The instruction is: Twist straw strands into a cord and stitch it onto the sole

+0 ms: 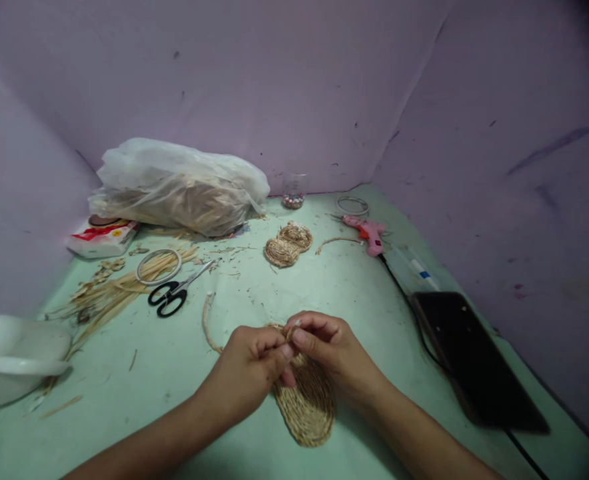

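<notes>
Over the near middle of the table, my left hand (254,360) and my right hand (332,350) meet fingertip to fingertip. Both are closed in a pinch on a twisted straw cord; only a short brown bit shows between the fingers. The cord's free end (206,320) curves out past the left knuckles onto the table. Directly beneath the hands lies a long, coiled straw piece (308,410), rounded at its near end like a shoe sole. The hands hide its far part, and I cannot tell whether the cord is joined to it.
Farther back are a small figure-eight straw piece (287,245), a cup of beads (293,200) and a pink glue gun (367,233). Scissors (177,292), straw strips (109,300), a plastic bag (179,190) and a white jug (19,357) stand left. A dark tablet (477,360) lies right.
</notes>
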Demonstrator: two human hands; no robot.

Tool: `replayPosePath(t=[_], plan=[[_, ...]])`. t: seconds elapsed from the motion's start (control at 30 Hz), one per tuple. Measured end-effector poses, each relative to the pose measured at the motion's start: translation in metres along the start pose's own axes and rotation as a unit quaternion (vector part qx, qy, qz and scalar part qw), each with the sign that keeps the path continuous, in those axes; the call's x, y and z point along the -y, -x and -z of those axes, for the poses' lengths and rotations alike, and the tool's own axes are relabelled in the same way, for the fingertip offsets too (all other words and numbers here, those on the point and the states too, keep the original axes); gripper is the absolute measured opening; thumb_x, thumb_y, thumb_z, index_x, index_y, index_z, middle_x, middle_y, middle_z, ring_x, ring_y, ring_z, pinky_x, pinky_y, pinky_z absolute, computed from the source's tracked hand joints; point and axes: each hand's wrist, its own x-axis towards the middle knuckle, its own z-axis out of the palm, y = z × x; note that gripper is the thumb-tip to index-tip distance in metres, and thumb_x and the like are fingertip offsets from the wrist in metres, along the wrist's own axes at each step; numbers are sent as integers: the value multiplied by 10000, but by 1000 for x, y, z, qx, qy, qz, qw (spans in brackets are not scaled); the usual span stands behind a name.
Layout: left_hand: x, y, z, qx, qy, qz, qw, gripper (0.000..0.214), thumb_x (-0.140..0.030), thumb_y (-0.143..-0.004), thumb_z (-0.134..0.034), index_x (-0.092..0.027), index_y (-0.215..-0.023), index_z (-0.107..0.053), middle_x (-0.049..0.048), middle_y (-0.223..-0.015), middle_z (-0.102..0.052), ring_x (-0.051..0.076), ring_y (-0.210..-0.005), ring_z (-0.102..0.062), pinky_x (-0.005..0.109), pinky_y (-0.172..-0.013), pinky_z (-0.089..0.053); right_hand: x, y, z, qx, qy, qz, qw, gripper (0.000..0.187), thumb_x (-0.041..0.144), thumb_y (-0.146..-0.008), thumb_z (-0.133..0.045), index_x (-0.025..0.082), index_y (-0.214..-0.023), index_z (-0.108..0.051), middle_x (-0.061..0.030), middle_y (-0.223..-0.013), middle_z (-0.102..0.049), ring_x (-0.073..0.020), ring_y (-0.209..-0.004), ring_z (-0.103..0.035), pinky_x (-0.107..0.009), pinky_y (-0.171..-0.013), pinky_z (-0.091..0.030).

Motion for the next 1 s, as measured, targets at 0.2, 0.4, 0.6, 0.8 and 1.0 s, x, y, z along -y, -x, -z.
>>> replayPosePath(t=[0.2,0.4,0.6,0.8,1.0], plan=[[-1,-1,13,1,-70,19,997,359,-403,-726,-465,-129,-524,-578,4,-480,-520,102,-471,-431,227,-488,-336,1,1,0,-8,-31,-27,999,228,341,-646,-678,137,-653,-576,2,-575,-573,-69,-463,-480,-206,-478,-388],[-11,-5,27,-129,-118,-18,985,129,-236,-673,-542,-148,-675,-635,2,-627,-632,127,-609,-541,220,-604,-408,3,1,1,-38,40,-101,993,247,352,-605,-690,148,-610,-550,86,-395,-400,-20,-299,-270,-161,-307,-246],[2,-7,24,-170,-197,-114,959,140,-173,-704,-514,-164,-749,-646,25,-718,-665,146,-693,-575,270,-690,-418,1,1,-1,-109,151,-74,980,243,312,-541,-710,118,-530,-564,53,-416,-434,-33,-385,-318,-186,-387,-221],[9,-6,25,-145,-324,-293,888,193,-102,-727,-467,-175,-796,-631,22,-686,-645,135,-657,-555,358,-814,-354,1,1,1,-108,195,-71,972,200,303,-572,-666,123,-544,-583,32,-449,-468,-61,-424,-355,-211,-427,-255],[11,-5,21,-130,-312,-290,896,174,-126,-724,-478,-180,-751,-641,20,-659,-634,134,-637,-547,397,-861,-332,8,4,-7,-106,240,-42,964,166,285,-589,-653,120,-602,-636,22,-500,-522,-70,-462,-397,-211,-461,-305]])
